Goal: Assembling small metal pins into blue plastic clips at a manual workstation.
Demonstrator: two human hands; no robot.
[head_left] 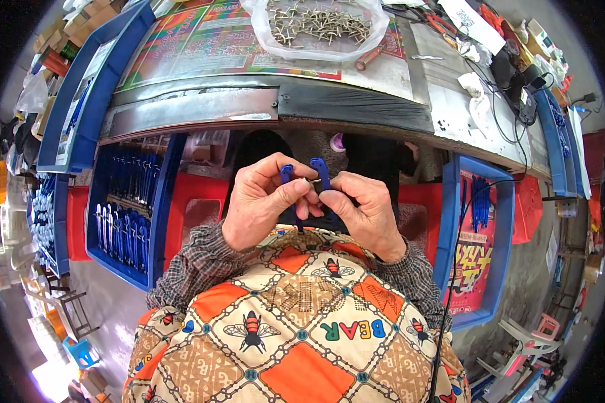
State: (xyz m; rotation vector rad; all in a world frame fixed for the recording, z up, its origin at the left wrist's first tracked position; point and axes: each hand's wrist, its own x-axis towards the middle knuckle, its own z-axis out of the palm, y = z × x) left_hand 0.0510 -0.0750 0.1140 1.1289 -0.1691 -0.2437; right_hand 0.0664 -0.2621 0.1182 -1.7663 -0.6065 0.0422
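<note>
My left hand [261,200] pinches one blue plastic handle piece [287,176] between thumb and fingers. My right hand [364,207] grips a second blue handle piece [320,172] right beside it. A small metal part [313,181] shows between the two blue pieces. Both hands meet just above my lap, in front of the workbench edge. The lower ends of the blue pieces are hidden behind my fingers.
A blue crate [160,195] on my left holds several blue-handled tools. Another blue crate [503,221] on my right has a few blue pieces. A plastic bag of metal parts [316,27] lies on the workbench [262,101]. Red stools [195,201] stand below.
</note>
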